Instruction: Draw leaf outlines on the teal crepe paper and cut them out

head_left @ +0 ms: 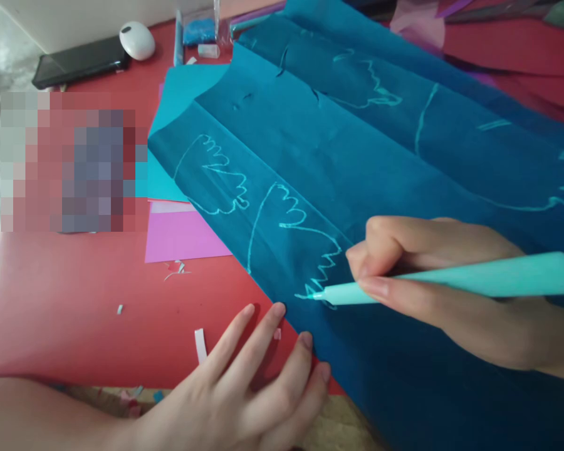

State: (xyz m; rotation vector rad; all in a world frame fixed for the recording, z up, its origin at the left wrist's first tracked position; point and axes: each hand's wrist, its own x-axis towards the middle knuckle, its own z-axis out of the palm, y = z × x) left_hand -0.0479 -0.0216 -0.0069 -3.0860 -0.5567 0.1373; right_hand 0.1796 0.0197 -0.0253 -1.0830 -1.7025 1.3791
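Note:
A large creased sheet of dark blue paper covers the middle and right of the table. Light turquoise outlines with scalloped and zigzag edges are drawn on it. My right hand grips a mint-green marker, and the marker's tip touches the paper at the end of a zigzag line. My left hand lies with fingers spread, its fingertips at the paper's near edge.
The table has a red surface with small paper scraps. Turquoise paper and pink-purple paper lie partly under the blue sheet. At the back left are a black phone and a white rounded object. A blurred patch hides something at left.

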